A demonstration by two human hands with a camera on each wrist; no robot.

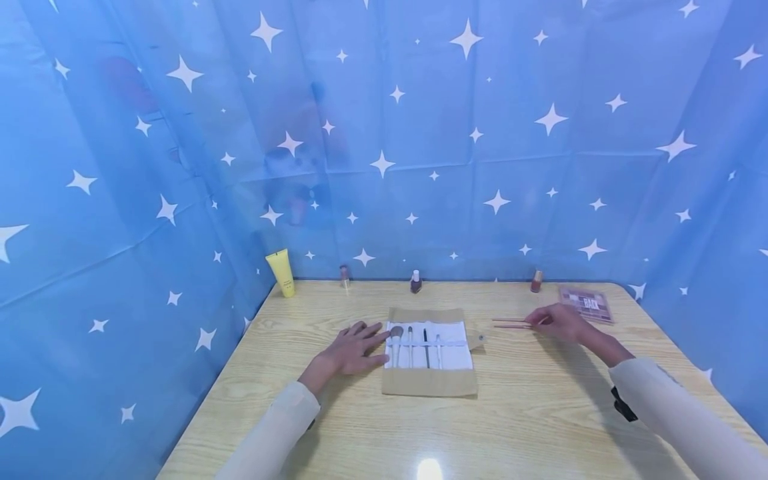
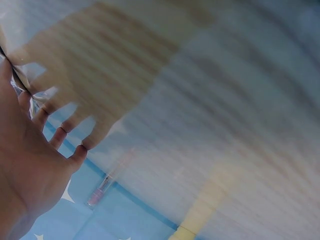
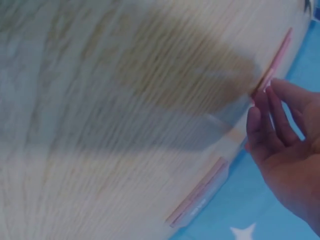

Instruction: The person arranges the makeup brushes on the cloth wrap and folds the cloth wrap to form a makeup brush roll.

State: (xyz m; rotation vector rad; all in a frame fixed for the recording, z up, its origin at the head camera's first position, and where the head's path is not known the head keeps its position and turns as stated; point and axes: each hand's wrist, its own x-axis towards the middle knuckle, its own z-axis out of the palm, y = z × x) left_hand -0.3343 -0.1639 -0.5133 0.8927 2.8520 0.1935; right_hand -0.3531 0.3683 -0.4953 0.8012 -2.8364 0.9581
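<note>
A beige makeup brush roll [image 1: 429, 383] lies unfolded mid-table, its white inside facing up. Under its strap sit several tools, among them a fluffy brush [image 1: 396, 332] and a dark slim one [image 1: 427, 350]. My left hand [image 1: 354, 350] rests with fingers spread at the roll's left edge; the left wrist view shows the fingers [image 2: 75, 159] extended. To the right of the roll, my right hand [image 1: 559, 323] pinches slender pink sticks [image 1: 510, 327] between thumb and fingers, their free ends pointing left. Whether these are pencils or brushes I cannot tell.
Along the back stand a yellow tube [image 1: 282, 273], a small lipstick-like tube [image 1: 345, 277], a dark nail polish bottle [image 1: 416, 283] and a reddish bottle [image 1: 537, 281]. A pink palette [image 1: 587, 305] lies behind my right hand. A starry blue curtain [image 1: 384, 133] borders the table.
</note>
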